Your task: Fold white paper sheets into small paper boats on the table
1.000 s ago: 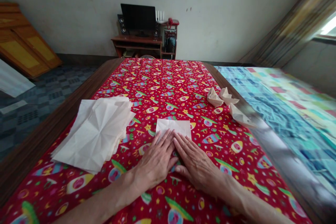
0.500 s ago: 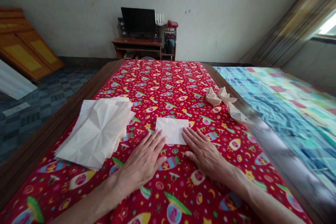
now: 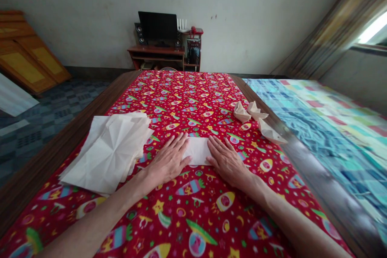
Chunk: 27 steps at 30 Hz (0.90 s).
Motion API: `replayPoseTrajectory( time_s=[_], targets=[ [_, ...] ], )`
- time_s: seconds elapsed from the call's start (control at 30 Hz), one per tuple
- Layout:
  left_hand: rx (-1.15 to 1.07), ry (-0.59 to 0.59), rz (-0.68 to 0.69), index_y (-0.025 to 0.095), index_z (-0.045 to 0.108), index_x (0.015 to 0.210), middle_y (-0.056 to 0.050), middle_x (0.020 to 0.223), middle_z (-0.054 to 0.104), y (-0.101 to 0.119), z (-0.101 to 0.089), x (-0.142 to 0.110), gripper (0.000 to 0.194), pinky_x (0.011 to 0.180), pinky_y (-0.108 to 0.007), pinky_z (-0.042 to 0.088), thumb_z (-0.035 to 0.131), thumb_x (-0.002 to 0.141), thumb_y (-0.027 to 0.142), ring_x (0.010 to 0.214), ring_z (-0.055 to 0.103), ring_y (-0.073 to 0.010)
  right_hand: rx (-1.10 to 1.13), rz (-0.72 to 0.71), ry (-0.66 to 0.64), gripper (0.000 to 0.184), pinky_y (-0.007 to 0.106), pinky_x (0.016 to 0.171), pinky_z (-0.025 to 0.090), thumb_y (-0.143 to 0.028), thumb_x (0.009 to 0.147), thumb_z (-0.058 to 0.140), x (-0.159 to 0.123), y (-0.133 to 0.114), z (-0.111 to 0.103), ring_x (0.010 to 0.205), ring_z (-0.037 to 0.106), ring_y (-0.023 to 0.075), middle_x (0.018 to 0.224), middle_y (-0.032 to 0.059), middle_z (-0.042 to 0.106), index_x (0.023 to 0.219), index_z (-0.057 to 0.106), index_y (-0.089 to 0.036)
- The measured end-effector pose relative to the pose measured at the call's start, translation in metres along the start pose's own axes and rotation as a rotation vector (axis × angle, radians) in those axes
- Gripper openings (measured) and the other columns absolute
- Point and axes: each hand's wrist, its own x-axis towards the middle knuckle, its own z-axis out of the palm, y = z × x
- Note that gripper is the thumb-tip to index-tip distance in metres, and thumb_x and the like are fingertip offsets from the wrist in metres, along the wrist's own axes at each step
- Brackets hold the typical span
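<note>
A small folded sheet of white paper [image 3: 198, 151] lies flat on the red patterned tablecloth [image 3: 193, 213]. My left hand [image 3: 172, 157] rests flat over its left end, with the fingers stretched forward. On the right end, my right hand [image 3: 225, 157] lies palm down in the same way, fingers extended. Both ends of the paper are hidden under the hands; its middle shows between them. To the left is a stack of creased white paper sheets [image 3: 111, 149], apart from my left hand.
Folded paper shapes stand at the table's right side: one [image 3: 242, 112], a second [image 3: 255, 111] and a third [image 3: 270, 132] near the edge. A bed [image 3: 302, 129] adjoins on the right. Beyond the table's far end stands a desk [image 3: 157, 50] with a monitor [image 3: 157, 28].
Both hands have slid forward along the paper's ends, from its near corners to its far edge. The view has shifted slightly.
</note>
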Motion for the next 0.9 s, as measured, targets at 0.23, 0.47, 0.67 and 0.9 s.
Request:
replayPoseTrajectory(
  time_s=[0.23,0.47,0.67,0.9],
  targets=[
    [0.001,0.038,-0.018,0.008,0.042,0.137,-0.016,0.146,0.037,-0.012,-0.002,-0.015,0.052,0.113,-0.045,0.029,0.034,0.097,0.039,0.139,0.029,-0.0251,0.029,-0.237,0.120,0.037,0.044,0.098,0.041,-0.032,0.093,0.047,0.000,-0.046,-0.007,0.123,0.047,0.0271,0.129,0.0174,0.055,0.124,0.053,-0.013],
    [-0.091,0.083,-0.043,0.009,0.055,0.125,-0.014,0.135,0.053,-0.017,-0.006,-0.008,0.039,0.109,-0.043,0.038,0.038,0.093,0.021,0.130,0.044,-0.0228,-0.086,-0.274,0.004,0.027,0.038,0.084,0.048,-0.009,0.087,0.047,0.019,-0.060,-0.012,0.105,0.055,0.0257,0.113,0.0148,0.062,0.112,0.056,-0.010],
    [-0.269,0.050,0.031,0.010,0.051,0.130,-0.011,0.137,0.051,-0.030,-0.006,-0.010,0.060,0.111,-0.037,0.036,0.038,0.072,0.002,0.131,0.042,-0.0181,-0.146,-0.225,0.044,0.032,0.037,0.086,0.046,-0.009,0.083,0.047,0.020,-0.060,-0.008,0.105,0.054,0.0266,0.112,0.0174,0.060,0.115,0.054,-0.008],
    [-0.222,-0.056,0.043,0.014,0.044,0.137,-0.008,0.144,0.043,-0.023,-0.015,-0.012,0.061,0.112,-0.046,0.032,0.045,0.076,0.008,0.135,0.036,-0.0229,-0.171,-0.173,0.064,0.019,0.035,0.075,0.048,-0.011,0.087,0.047,0.027,-0.066,-0.004,0.094,0.055,0.0235,0.099,0.0123,0.061,0.104,0.055,-0.013]
  ],
)
